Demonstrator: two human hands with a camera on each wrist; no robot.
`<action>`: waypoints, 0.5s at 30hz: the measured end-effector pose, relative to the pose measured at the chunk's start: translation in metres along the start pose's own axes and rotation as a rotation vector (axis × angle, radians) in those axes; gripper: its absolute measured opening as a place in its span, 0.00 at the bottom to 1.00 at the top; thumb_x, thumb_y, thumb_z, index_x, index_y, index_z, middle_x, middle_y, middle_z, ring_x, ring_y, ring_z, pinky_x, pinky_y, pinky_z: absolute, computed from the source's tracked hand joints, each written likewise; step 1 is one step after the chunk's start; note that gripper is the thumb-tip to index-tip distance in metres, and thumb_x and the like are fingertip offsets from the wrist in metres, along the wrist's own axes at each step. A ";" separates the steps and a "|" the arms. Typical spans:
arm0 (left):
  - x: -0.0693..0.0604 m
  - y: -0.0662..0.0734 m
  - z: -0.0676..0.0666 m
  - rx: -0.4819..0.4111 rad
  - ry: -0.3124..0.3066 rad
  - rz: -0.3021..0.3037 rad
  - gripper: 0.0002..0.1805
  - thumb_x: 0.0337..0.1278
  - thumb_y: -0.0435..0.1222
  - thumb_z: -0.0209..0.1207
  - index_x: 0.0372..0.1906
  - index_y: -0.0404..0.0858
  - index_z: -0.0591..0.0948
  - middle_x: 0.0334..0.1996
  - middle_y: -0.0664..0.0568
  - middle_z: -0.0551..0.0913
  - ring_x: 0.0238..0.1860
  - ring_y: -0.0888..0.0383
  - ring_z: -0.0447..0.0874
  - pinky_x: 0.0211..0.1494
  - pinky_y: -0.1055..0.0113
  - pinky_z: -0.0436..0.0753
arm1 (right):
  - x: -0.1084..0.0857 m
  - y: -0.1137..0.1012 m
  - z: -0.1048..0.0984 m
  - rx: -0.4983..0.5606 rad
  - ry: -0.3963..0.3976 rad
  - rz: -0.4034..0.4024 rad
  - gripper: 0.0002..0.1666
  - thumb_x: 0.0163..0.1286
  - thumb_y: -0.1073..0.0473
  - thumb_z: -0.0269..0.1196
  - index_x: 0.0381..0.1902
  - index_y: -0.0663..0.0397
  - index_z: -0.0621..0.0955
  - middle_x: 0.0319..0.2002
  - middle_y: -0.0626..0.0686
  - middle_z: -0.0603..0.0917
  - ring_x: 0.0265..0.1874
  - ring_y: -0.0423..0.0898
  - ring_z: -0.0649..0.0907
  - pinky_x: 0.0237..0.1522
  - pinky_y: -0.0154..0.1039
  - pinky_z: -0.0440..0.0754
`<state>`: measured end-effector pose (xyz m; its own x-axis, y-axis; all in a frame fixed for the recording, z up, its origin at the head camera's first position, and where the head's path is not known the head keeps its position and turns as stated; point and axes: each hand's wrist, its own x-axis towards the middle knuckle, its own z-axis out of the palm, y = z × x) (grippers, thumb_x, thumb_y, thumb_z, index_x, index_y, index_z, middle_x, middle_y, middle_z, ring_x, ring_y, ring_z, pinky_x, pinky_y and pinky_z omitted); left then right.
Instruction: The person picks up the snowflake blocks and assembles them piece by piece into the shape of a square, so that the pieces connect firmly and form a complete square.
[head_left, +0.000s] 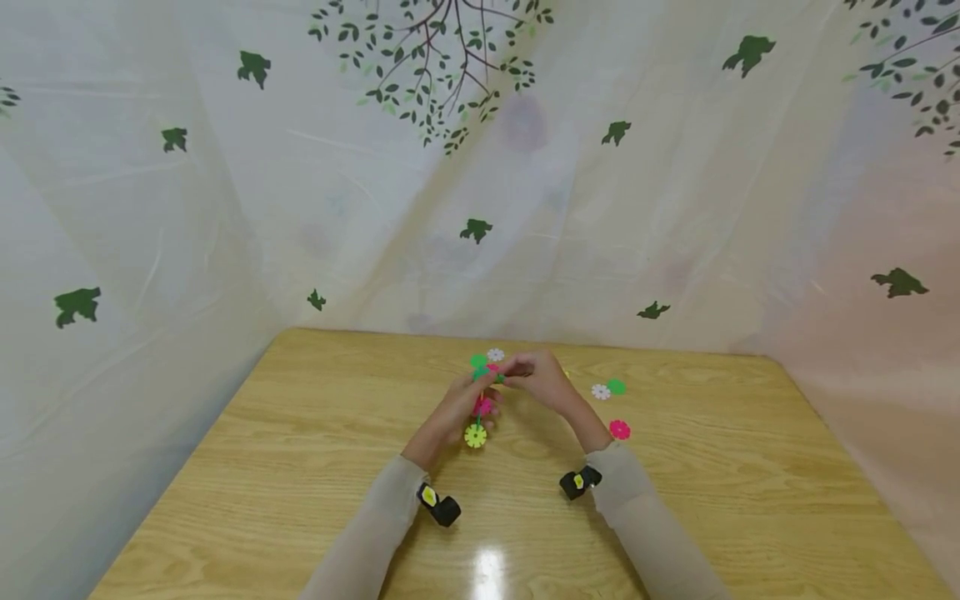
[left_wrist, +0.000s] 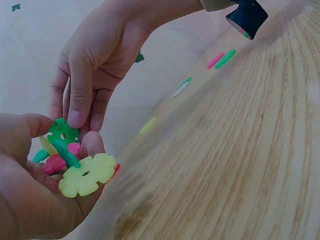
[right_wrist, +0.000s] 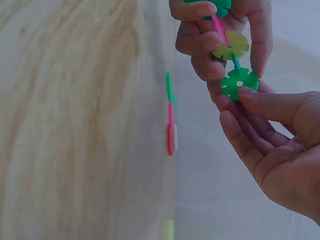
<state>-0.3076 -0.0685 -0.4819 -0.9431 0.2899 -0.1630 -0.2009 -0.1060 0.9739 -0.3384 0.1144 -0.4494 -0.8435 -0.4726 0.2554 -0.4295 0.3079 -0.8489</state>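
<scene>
Head view: the left hand [head_left: 454, 408] grasps a chain of slotted flower-shaped discs [head_left: 483, 406]; the right hand [head_left: 542, 381] meets it at the chain's upper end, fingertips pinched together. A yellow disc [head_left: 476, 436] hangs on the near side of the left-hand grip. On the table [head_left: 322, 467], to the right of the right-hand grip, lie a white disc [head_left: 601, 392], a green disc [head_left: 617, 387] and a pink disc [head_left: 619, 430]. The pink disc is just beside the right sleeve [head_left: 626, 479]; a sideways sweep of the forearm could displace it. Left wrist view: the chain sits between the left thumb and curled fingers, with a green end disc [left_wrist: 63, 131] directly under the right fingertips. The yellow disc projects past the left fingers unsupported; a knock there could twist it out of its slot. Right wrist view: the right hand pinches the green end disc, thumb on its face, fingers behind. An edge-on green link [right_wrist: 236, 61] runs from it toward the left-hand grip. Caution: off-axis force at this pinch could unseat that link, while a slack left-hand hold could let the chain rotate.
</scene>
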 end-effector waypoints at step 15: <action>0.002 0.000 0.004 -0.052 0.080 -0.022 0.22 0.78 0.47 0.51 0.60 0.33 0.74 0.32 0.52 0.79 0.22 0.64 0.75 0.22 0.72 0.79 | 0.003 0.021 -0.048 -0.291 -0.040 0.167 0.12 0.69 0.69 0.65 0.47 0.72 0.84 0.43 0.66 0.88 0.42 0.55 0.87 0.42 0.40 0.86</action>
<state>-0.3082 -0.0648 -0.4813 -0.9560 0.2161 -0.1984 -0.2333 -0.1502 0.9607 -0.3660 0.1592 -0.4442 -0.8990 -0.4263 0.1008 -0.3657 0.6037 -0.7084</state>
